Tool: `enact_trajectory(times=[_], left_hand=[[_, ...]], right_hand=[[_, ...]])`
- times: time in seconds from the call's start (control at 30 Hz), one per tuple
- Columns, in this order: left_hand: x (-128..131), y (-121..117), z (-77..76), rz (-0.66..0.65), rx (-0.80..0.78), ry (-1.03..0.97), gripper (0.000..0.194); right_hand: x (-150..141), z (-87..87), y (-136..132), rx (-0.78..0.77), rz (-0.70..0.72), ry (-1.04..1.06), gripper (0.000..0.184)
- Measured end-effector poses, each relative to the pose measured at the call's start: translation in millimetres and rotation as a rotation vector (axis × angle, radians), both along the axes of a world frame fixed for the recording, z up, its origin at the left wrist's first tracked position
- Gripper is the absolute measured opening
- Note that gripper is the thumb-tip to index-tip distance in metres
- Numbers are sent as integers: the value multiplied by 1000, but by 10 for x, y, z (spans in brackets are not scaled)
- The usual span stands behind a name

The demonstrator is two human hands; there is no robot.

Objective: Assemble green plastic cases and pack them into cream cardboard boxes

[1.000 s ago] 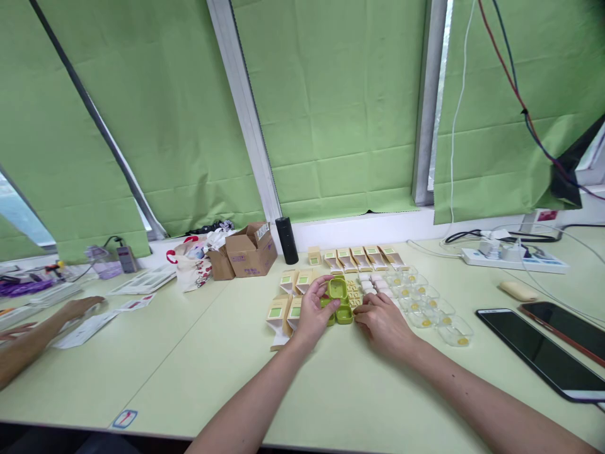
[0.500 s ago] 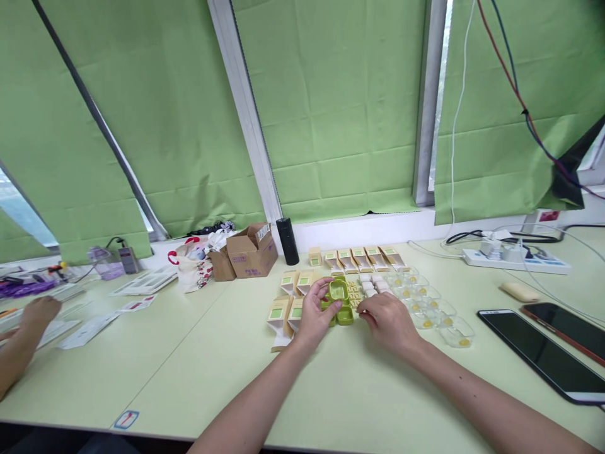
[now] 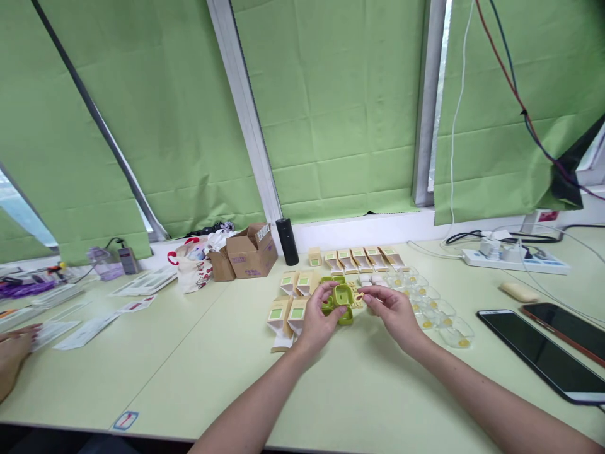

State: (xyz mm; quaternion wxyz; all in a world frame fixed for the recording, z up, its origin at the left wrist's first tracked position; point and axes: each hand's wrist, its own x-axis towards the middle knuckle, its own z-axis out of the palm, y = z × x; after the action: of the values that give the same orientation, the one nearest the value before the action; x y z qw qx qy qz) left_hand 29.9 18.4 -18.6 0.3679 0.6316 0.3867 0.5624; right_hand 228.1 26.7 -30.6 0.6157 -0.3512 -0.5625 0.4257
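Observation:
My left hand [image 3: 320, 318] is closed on a small green square box [image 3: 343, 294], its hollow side tilted up toward me. More green boxes [image 3: 346, 317] lie on the table just under and behind it. To the right, my right hand [image 3: 394, 310] pinches a small yellow piece [image 3: 360, 296] between thumb and fingertips, close to the box. Beside these fingertips lie other small yellow pieces [image 3: 352, 287], partly hidden. White rounded blocks [image 3: 377, 279] show behind my right hand. Clear plastic cases [image 3: 457, 333] with yellow round spots stand right of that hand.
Small unfolded cartons [image 3: 278, 313] lie left of my hands, with a row of others [image 3: 362, 260] behind. Further back are a cardboard box [image 3: 253, 252] and a black cylinder [image 3: 287, 242]. Phones [image 3: 539, 353] and a power strip [image 3: 520, 260] lie right. Another person's hand [image 3: 19, 347] is far left.
My right hand has lifted from the yellow pieces and now holds one near the green box. My left hand has brought the box slightly right and lower. The other person's hand has moved lower left.

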Motion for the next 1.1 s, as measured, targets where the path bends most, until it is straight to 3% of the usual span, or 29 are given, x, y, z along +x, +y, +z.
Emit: enact_trajectory(times=[0.2, 0.4, 0.57, 0.83, 1.1], left_hand=[[19, -40, 5, -16, -14, 20, 45], [15, -28, -13, -18, -10, 15, 44], [7, -26, -11, -30, -9, 15, 46], [16, -45, -1, -22, -10, 36, 46], [28, -44, -28, -10, -18, 50, 48]], right_hand=[[-9, 23, -14, -167, 81, 132, 53], [-20, 39, -8, -245, 66, 201, 58], [-23, 43, -6, -214, 43, 217, 58], [-27, 87, -54, -102, 123, 206, 47], [-43, 80, -60, 16, 85, 127, 41]])
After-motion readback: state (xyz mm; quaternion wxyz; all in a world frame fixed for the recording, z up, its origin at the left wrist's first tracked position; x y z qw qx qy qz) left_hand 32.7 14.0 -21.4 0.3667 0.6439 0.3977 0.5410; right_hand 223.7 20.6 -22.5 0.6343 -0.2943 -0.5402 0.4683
